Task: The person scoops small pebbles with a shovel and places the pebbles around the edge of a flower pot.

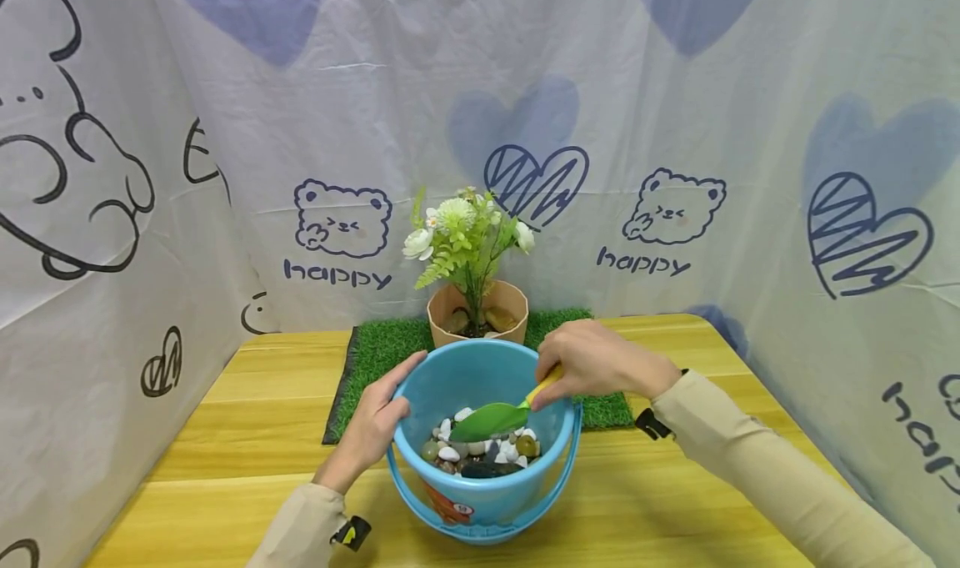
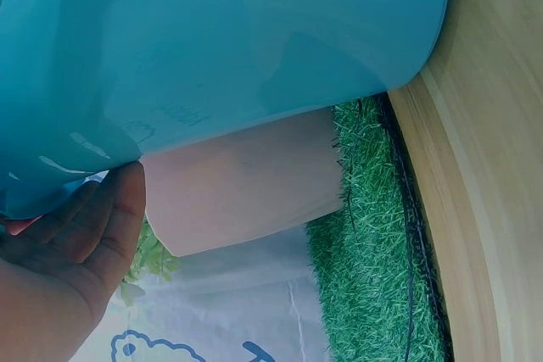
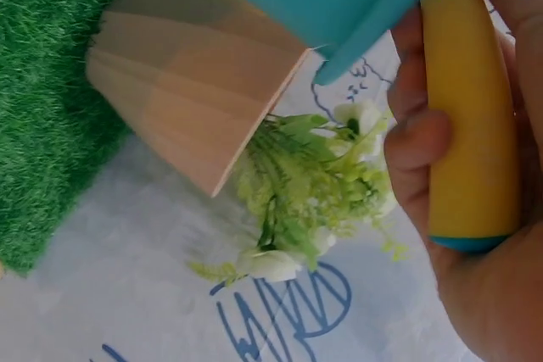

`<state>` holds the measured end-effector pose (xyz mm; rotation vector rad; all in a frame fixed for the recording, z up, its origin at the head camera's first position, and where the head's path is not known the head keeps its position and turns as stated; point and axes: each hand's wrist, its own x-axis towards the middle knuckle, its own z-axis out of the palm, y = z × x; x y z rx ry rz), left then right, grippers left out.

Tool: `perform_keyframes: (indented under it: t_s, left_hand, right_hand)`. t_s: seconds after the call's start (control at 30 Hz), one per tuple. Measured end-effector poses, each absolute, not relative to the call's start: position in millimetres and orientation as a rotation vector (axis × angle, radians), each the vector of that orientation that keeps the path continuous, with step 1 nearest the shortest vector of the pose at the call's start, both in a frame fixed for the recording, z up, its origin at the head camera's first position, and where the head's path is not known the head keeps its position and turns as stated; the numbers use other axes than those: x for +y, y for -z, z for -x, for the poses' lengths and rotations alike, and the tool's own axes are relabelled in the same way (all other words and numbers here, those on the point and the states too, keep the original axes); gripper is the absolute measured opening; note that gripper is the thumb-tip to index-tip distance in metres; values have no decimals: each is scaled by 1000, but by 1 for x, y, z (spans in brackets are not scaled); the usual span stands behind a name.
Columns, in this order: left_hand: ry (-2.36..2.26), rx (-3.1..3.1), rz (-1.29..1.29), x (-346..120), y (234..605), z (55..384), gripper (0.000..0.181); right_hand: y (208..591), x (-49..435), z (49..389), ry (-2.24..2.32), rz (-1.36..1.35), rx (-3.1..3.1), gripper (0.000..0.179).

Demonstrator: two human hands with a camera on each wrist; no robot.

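A light blue bucket (image 1: 487, 493) stands on the table, its handle hanging down at the front. My left hand (image 1: 375, 422) holds the bucket's left rim, thumb over the edge; in the left wrist view its fingers (image 2: 119, 209) lie against the outside wall. My right hand (image 1: 596, 359) grips the yellow handle (image 3: 471, 116) of a toy shovel, fingers wrapped round it. The shovel's green blade (image 1: 491, 422) is inside the bucket, just over white, brown and dark pebbles (image 1: 450, 453). Whether the blade's underside touches the pebbles cannot be seen.
Behind the bucket, a peach flowerpot (image 1: 441, 322) with white flowers and green leaves (image 1: 468, 234) stands on a mat of artificial grass (image 1: 382, 343). The wooden table (image 1: 225, 459) is enclosed by a printed white cloth (image 1: 360, 134) at the back and sides.
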<state>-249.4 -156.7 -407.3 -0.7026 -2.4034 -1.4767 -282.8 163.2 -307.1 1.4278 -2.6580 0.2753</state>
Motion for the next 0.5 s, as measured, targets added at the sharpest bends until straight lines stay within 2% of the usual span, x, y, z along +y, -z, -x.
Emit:
perform_keyframes:
  t_s: [0.17,0.5]
  left_hand:
    - [1481,-2407,696,-157,409,250,70]
    - [1484,-2411,687,-157,410,251,70]
  right_hand:
    - [299,154,282,-271,-1535,-2837,22]
    - [297,141,281,-114,-1597,-3002,28]
